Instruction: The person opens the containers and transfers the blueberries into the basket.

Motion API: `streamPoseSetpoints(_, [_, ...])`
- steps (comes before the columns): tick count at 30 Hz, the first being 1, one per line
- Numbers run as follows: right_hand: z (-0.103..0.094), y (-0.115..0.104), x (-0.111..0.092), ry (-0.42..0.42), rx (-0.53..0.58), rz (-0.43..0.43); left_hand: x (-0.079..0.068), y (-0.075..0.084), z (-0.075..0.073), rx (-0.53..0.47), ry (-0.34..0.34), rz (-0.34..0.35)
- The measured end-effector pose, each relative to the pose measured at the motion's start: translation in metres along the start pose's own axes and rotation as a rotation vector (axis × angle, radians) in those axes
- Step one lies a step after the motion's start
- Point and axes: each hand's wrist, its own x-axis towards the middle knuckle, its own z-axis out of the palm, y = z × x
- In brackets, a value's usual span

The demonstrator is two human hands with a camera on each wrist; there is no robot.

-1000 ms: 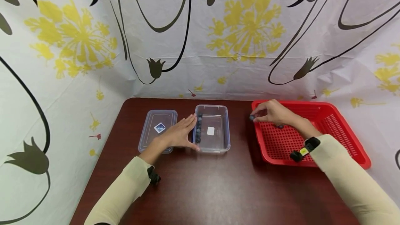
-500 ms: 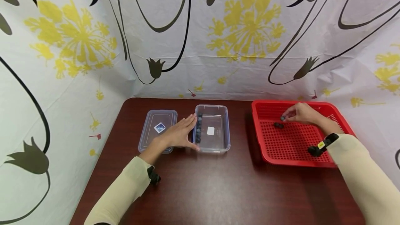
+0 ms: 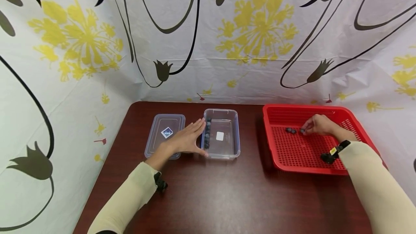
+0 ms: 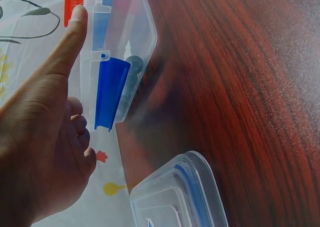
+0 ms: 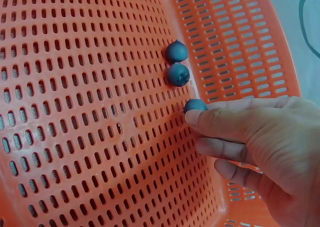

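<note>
My left hand (image 3: 185, 138) lies along the left rim of a clear plastic container (image 3: 227, 149), fingers straight and thumb spread toward its near corner. Along that wall inside runs a row of several blueberries (image 3: 207, 135). In the left wrist view a blue clip (image 4: 112, 92) hangs unlatched from the container's side. My right hand (image 3: 318, 125) is inside the red plastic basket (image 3: 292, 151), low over its slotted floor, pinching a blueberry (image 5: 195, 105) between thumb and forefinger. Two more blueberries (image 5: 177, 74) sit side by side just beyond the fingertips, near the basket's far wall.
The container's lid (image 3: 162, 143), clear with a blue edge, lies flat on the dark wooden table (image 3: 227, 198) left of the container, partly under my left forearm. A patterned curtain (image 3: 195, 46) stands behind the table and down its left side.
My right hand has gone from the basket's left rim to the right and down toward the basket floor, with a blueberry in its fingertips. My left hand has stayed at the container.
</note>
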Motion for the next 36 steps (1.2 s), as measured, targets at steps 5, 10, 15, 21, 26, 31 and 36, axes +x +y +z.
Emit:
streamPoseSetpoints(5, [0.001,0.002,-0.001,-0.006,-0.018,0.015,0.002,0.000,0.001,0.015,0.000,0.005])
streamPoseSetpoints(10, [-0.008,-0.006,-0.003,0.028,-0.040,-0.003,0.003,0.000,0.002,0.018,0.001,0.020])
streamPoseSetpoints(15, [-0.024,-0.033,0.001,0.141,-0.099,-0.151,0.000,0.001,-0.002,0.010,-0.001,0.012])
streamPoseSetpoints(21, [-0.033,-0.098,0.020,0.269,-0.113,-0.363,-0.003,0.001,-0.006,0.020,-0.001,0.014])
streamPoseSetpoints(26, [-0.026,-0.163,0.041,0.240,-0.085,-0.467,-0.002,-0.001,-0.004,0.023,0.004,0.021])
streamPoseSetpoints(31, [-0.011,-0.214,0.062,0.166,-0.035,-0.515,-0.001,-0.001,-0.001,0.023,0.005,0.016])
streamPoseSetpoints(36, [0.010,-0.249,0.082,0.095,0.054,-0.548,0.000,0.000,-0.001,0.026,0.002,0.018])
